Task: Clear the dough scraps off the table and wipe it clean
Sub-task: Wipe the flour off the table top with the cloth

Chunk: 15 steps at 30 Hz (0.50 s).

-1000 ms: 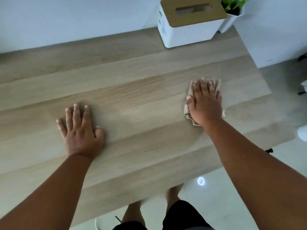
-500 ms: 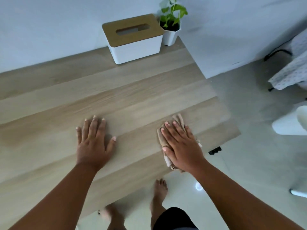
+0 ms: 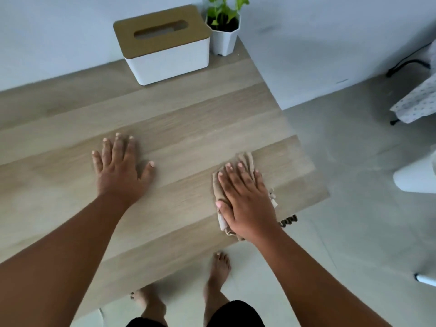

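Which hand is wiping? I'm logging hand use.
The right hand: it presses flat on the beige cloth near the table corner. The left hand lies flat on bare wood.

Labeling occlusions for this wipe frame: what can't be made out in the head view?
- Cloth: mostly hidden under the right hand; its full shape and underside are unseen.
- Table: left part cut off by the frame edge; patches hidden under both forearms and the left hand.
- Dough scraps: none made out; blur could hide small ones.
- Tissue box: slot contents too blurred to tell.
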{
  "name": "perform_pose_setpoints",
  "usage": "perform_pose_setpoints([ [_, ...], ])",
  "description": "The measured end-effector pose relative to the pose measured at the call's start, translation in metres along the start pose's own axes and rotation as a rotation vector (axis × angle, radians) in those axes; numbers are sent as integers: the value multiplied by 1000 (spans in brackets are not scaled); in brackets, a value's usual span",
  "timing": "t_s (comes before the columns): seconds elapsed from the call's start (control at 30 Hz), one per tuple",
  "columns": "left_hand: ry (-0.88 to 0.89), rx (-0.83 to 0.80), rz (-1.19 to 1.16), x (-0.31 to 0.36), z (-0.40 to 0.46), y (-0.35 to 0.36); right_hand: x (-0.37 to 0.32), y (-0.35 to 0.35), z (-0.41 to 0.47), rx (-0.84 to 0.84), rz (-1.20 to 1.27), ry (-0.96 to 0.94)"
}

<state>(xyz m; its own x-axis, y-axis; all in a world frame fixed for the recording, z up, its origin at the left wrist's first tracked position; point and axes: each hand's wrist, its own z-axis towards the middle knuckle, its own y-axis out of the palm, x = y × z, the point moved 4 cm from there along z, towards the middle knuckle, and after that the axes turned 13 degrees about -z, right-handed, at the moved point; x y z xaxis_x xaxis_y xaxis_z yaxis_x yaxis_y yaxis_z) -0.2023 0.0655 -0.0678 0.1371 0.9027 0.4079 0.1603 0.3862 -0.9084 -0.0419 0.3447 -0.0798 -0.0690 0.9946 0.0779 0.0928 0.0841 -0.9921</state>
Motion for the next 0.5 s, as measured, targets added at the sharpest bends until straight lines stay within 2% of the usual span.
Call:
perform_pose_setpoints([
  [0.13,-21,3,19,-8,4,1,67,7,-35,-14,-65,32],
  [0.3,-2,50,1,-13,7,6,138,5,-1,-130,-86,211],
  [0.4,9,67,14,-18,9,9,144,0,51,-137,-81,305],
  [0.5,14,79,32,-21,12,11,116,-8,108,-124,-76,324],
])
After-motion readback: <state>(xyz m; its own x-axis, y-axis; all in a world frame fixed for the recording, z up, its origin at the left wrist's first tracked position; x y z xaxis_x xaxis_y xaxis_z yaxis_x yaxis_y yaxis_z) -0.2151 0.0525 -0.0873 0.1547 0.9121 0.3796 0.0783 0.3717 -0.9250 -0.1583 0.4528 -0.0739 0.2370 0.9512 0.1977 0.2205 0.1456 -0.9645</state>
